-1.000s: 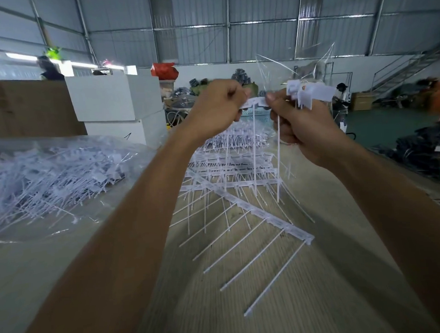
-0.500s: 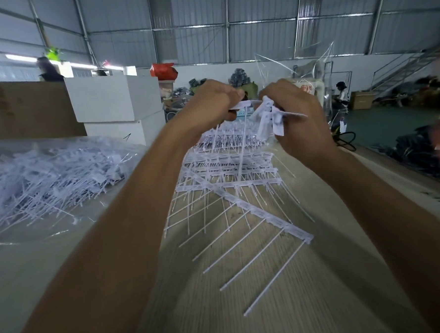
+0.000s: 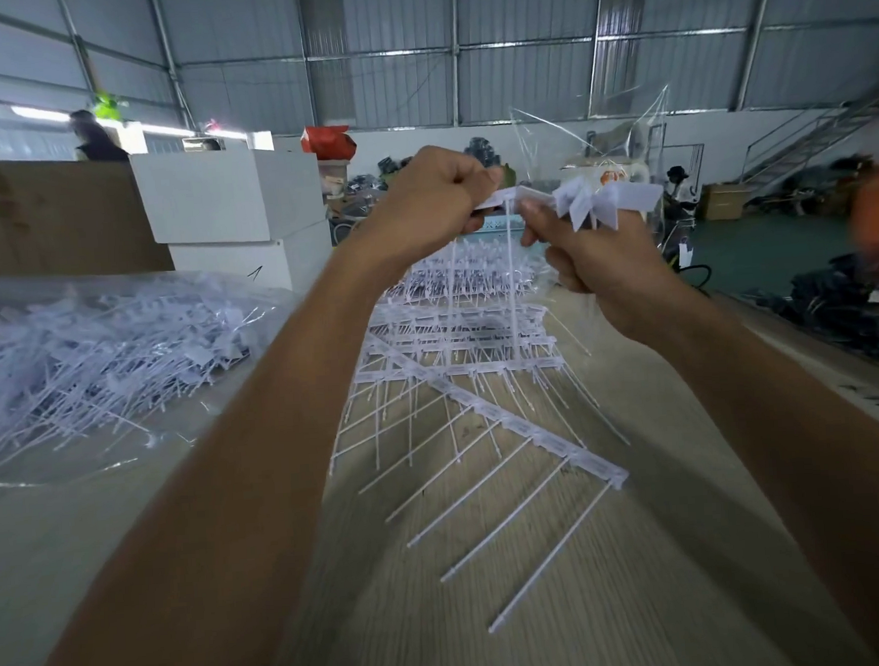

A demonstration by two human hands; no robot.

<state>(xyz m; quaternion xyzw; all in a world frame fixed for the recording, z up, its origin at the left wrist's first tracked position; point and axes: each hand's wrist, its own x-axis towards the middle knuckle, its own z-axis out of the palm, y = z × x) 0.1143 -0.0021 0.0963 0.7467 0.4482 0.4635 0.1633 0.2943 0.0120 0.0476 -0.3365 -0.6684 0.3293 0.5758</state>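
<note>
Left hand (image 3: 429, 199) pinching tie strip (image 3: 494, 201), right hand (image 3: 603, 266) gripping loose ties (image 3: 612, 205); risk of snapped stems from uneven pull.

Corrugated metal walls (image 3: 515, 86), white boxes (image 3: 228, 196), staircase (image 3: 806, 140), wooden table (image 3: 547, 609)

Blurred beyond telling at the right edge of the frame: an orange shape (image 3: 878, 218). Cut off by the bottom edge: both forearms (image 3: 262, 498). Hidden behind the left grip (image 3: 429, 199) and right grip (image 3: 597, 261): the far rows of white tie strips (image 3: 457, 326) on the worktop (image 3: 648, 577). Too small to read: print on the tags (image 3: 625, 200) pinched there. Cropped at the left edge: the bag of loose ties (image 3: 94, 354).
</note>
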